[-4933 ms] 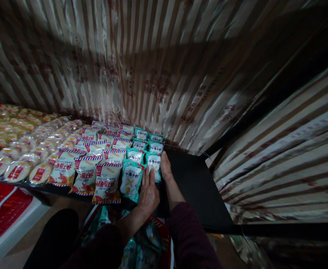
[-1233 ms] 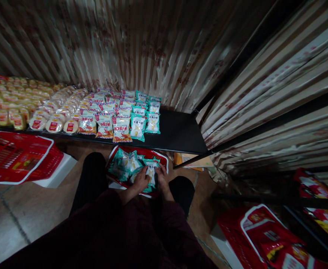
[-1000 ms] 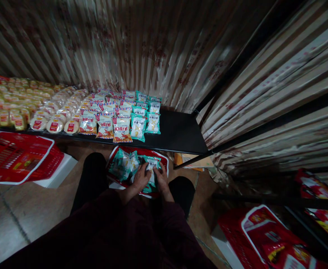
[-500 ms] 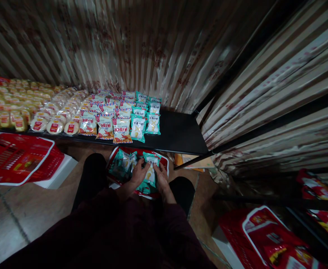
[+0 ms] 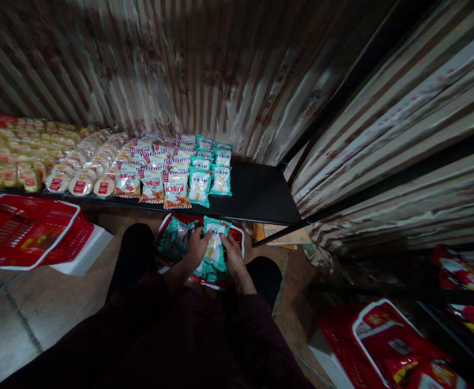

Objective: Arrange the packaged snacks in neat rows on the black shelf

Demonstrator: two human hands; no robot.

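Observation:
Between my knees stands a red bag (image 5: pixel 237 233) with a white edge, holding several teal-and-white snack packets (image 5: pixel 177 231). Just above it, both hands grip one upright teal-and-white snack packet (image 5: pixel 215 244). My left hand (image 5: pixel 197 248) has its thumb across the packet's left side, and my right hand (image 5: pixel 234 258) pinches the right edge. The fingers behind the packet are hidden. Beyond the bag, a black shelf (image 5: pixel 256 189) carries two columns of matching teal packets (image 5: pixel 221 180), beside white-and-orange snack packets (image 5: pixel 176 187).
Wrapped round crackers (image 5: pixel 81 182) and yellow wrapped cakes (image 5: pixel 29 177) fill the shelf's left. Red bags lie at left (image 5: pixel 26 229) and lower right (image 5: pixel 386 346), each by a white box. A slanting metal bar (image 5: pixel 279 236) borders the shelf's right end. A striped curtain (image 5: pixel 220 70) hangs behind.
Both hands have shifted the held packet slightly to the left and up, still over the red bag. The packets on the shelf look the same.

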